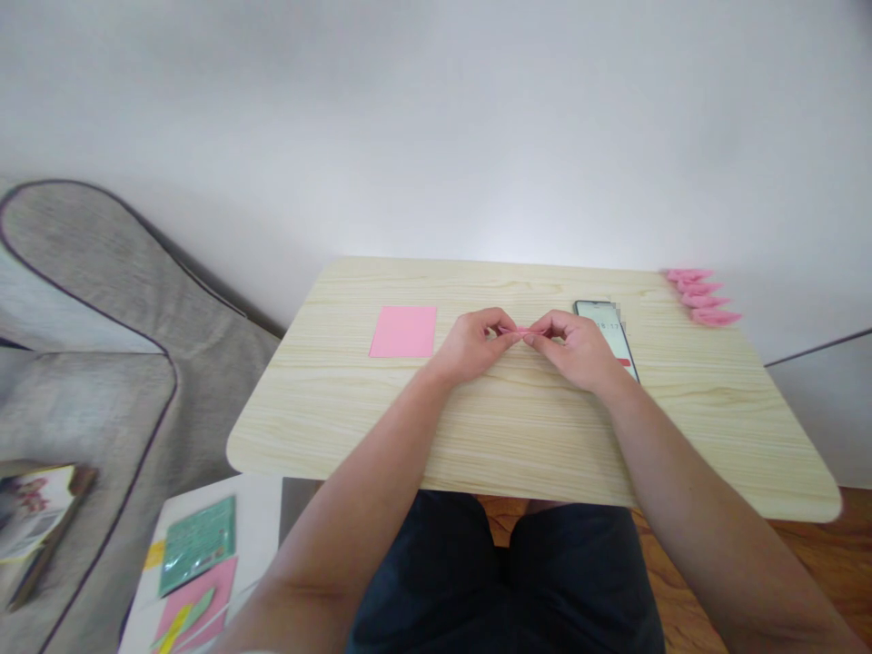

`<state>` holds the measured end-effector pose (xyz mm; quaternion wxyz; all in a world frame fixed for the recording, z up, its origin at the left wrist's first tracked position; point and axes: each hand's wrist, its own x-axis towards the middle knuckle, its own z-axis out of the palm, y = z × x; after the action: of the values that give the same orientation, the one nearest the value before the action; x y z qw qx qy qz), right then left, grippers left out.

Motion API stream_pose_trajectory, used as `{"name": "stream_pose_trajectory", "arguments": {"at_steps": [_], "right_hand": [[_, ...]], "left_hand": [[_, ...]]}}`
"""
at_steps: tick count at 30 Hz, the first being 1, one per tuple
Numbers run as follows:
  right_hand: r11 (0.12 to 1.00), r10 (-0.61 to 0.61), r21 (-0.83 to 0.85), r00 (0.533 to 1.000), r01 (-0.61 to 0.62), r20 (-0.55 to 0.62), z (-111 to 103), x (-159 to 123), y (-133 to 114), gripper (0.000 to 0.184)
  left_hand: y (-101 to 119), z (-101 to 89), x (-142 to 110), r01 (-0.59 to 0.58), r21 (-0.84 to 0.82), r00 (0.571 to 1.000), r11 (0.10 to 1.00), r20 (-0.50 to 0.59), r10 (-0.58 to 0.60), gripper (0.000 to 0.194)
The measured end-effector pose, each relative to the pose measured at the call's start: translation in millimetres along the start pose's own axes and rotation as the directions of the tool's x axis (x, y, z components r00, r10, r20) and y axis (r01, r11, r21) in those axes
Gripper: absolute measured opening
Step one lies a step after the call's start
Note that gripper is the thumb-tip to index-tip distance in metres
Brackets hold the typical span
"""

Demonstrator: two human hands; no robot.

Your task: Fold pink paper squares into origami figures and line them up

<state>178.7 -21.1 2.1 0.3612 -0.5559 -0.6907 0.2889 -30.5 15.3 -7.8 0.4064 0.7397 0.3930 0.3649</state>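
Between my two hands, just above the middle of the table, is a small folded piece of pink paper (523,331). My left hand (477,343) pinches its left end with thumb and forefinger. On the other side my right hand (570,345) pinches the right end the same way. The fingertips nearly meet, so most of the paper is covered and its exact folded shape cannot be made out. A flat pink paper square (403,331) lies to the left of my left hand.
A phone (617,336) with its screen lit lies partly behind my right hand. Several folded pink paper pieces (701,297) form a row at the table's (531,436) far right edge. Lower left, a green packet (199,543) sits on a white surface beside a grey sofa (88,272).
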Motion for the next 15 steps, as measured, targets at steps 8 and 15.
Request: {"name": "stream_pose_trajectory", "arguments": {"at_steps": [8,15], "right_hand": [[0.998,0.016,0.059,1.0,-0.015,-0.019,3.4,0.1,2.8,0.019],[0.998,-0.013,0.056,0.999,0.015,-0.042,3.5,0.8,4.7,0.02]], "left_hand": [[-5.0,2.9,2.2,-0.019,-0.022,0.999,1.0,-0.027,0.018,0.018],[-2.3,2.2,-0.4,-0.07,0.031,0.997,0.997,-0.041,0.072,0.013]]}}
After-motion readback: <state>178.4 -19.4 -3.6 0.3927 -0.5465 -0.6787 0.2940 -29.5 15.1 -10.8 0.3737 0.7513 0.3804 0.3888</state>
